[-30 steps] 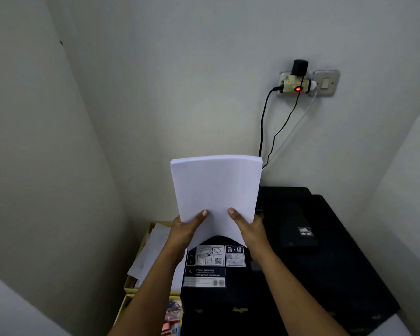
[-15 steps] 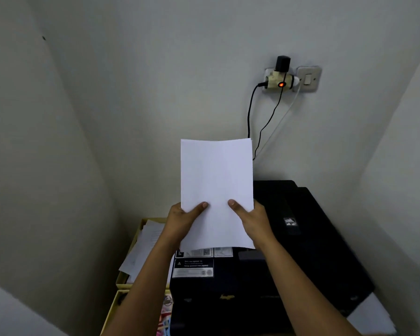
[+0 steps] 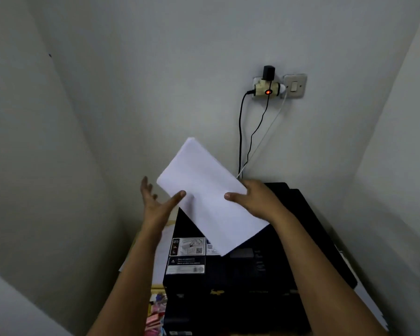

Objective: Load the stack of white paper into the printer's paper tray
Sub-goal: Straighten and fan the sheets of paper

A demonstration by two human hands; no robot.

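A stack of white paper [image 3: 204, 190] hangs tilted over the black printer [image 3: 240, 275], its upper corner pointing up and left. My right hand [image 3: 255, 200] grips the stack's right edge, thumb on the front face. My left hand [image 3: 155, 202] is spread open at the stack's left edge, with only the thumb tip touching the sheet. The printer sits in the corner below, with white instruction labels [image 3: 187, 255] on its top left. I cannot make out the paper tray's opening.
A wall socket with adapter, red light and plugs [image 3: 267, 86] is above the printer, with cables [image 3: 240, 137] running down behind it. A light switch [image 3: 295, 86] is beside the socket. Loose papers in a yellowish box [image 3: 160, 253] lie left of the printer. Walls close in on both sides.
The stack has turned from upright to a diagonal tilt. My left hand has let go and spread open; my right hand has shifted up along the right edge.
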